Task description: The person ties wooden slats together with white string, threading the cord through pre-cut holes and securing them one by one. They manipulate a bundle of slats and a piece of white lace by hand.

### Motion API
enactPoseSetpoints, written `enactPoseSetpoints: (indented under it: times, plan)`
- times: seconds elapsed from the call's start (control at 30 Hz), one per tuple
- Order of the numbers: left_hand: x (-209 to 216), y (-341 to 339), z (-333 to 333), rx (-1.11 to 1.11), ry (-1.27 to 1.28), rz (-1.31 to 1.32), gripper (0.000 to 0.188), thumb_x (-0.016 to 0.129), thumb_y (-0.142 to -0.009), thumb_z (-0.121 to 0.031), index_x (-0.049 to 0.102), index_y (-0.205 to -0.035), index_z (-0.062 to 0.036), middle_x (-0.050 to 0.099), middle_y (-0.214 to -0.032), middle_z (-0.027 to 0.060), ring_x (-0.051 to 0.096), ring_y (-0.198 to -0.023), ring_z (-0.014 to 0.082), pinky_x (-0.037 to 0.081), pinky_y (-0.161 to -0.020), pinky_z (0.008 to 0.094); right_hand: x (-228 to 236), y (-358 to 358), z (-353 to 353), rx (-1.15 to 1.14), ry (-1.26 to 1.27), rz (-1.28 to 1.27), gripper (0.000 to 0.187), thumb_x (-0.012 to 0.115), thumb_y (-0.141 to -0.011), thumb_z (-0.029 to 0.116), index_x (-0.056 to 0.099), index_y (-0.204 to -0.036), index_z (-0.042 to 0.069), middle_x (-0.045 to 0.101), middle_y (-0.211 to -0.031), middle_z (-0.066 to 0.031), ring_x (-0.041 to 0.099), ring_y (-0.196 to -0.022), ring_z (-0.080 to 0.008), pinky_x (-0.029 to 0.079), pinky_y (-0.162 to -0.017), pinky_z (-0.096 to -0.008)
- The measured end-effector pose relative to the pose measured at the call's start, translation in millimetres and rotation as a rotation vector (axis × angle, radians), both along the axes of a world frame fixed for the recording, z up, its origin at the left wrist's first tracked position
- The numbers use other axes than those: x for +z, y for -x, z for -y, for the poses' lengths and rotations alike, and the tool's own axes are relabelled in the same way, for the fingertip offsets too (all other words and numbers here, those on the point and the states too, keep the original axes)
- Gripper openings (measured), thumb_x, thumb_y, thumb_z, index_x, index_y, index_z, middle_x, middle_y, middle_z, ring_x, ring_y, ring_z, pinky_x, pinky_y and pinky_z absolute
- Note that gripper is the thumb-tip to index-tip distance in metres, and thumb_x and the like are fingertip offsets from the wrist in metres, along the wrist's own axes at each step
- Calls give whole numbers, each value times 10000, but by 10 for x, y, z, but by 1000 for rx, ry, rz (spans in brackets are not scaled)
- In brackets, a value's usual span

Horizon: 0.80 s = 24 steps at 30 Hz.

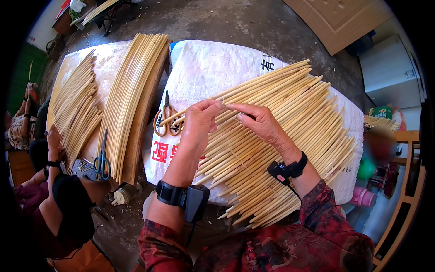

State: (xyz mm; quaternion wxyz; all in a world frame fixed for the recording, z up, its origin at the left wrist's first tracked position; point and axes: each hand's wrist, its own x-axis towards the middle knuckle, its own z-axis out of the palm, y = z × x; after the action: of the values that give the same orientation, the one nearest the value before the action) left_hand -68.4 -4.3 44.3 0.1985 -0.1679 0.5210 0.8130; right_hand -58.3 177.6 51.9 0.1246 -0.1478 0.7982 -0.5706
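Observation:
Side by side over a mat of pale straw-coloured stalks (290, 131), both of my hands are closed in a pinch. My left hand (201, 119) holds a thin string near the upper edge of the mat, beside the end stalks. Close to it, my right hand (263, 124) pinches the same string between thumb and forefinger. A loose length of the string (241, 162) trails down across the stalks. The stalks lie slantwise on a white woven sheet (204, 61). Scissors with brown handles (166, 119) rest on the sheet just left of my left hand.
A wooden table (120, 50) at the left bears two more groups of stalks and dark-blue scissors (103, 161). Another person's hand (53, 140) touches the nearer stalks. A jar (121, 196) stands below. Pink and green containers (362, 196) and a wooden frame (408, 181) are at the right.

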Motion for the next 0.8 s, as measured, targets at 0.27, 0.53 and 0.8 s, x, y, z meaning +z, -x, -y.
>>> enactPoseSetpoints:
  times: [0.27, 0.53, 0.8]
  plan:
    - [33, -13, -29, 20, -4, -10, 126, 598, -828, -124, 631, -857, -6, 440, -569, -60, 333, -456, 17, 245, -405, 180, 21, -7, 28, -26, 36, 96, 283, 517, -862, 95, 588, -1131, 43, 649, -938, -72, 592, -820, -126, 468, -758, -253]
    - [77, -7, -29, 7, 22, -24, 123, 596, -828, -128, 635, -849, -14, 450, -576, -59, 339, -463, 18, 258, -414, 183, -42, 13, 40, -27, 69, 125, 259, 537, -884, 120, 588, -1121, 31, 565, -814, 16, 493, -687, -46, 437, -635, -195]
    - [88, -12, -30, -27, 55, -40, 117, 573, -851, -102, 619, -887, 0, 485, -644, -49, 333, -478, 13, 274, -422, 186, -50, 2, 76, -91, 35, 119, 280, 524, -869, 110, 582, -1135, 41, 593, -764, -27, 520, -668, -77, 448, -636, -224]
